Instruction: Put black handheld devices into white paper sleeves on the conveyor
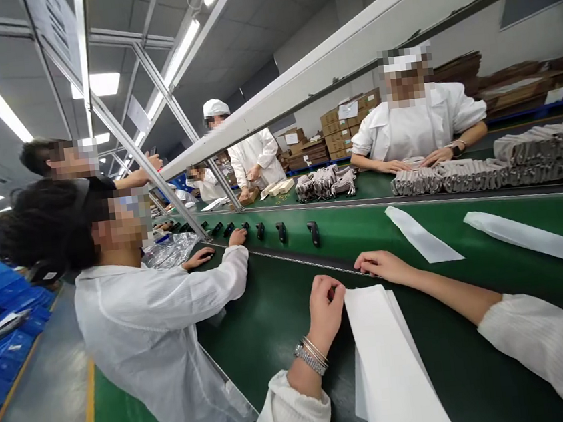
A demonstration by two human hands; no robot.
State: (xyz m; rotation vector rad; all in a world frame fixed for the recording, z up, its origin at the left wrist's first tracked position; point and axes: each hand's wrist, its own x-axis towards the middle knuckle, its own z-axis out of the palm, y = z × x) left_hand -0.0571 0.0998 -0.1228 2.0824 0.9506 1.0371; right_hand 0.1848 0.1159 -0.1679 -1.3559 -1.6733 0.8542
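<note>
**One white stack [388, 367] lies unheld**

A long green conveyor belt [479, 365] runs past a co-worker in a white coat [149, 346], with grey bundles [479, 175] beyond. Loose white strips [422, 236] lie farther up. The stack sits on the belt: the left hand [325, 314], fingers curled into a narrow fist, is just beside its top corner; the right hand [381, 268], fingers relaxed and empty, is just past its top end.

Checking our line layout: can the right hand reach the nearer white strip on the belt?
Probably yes: the right hand rests close to the white strip, with nothing in the way on the green belt between them.
</note>
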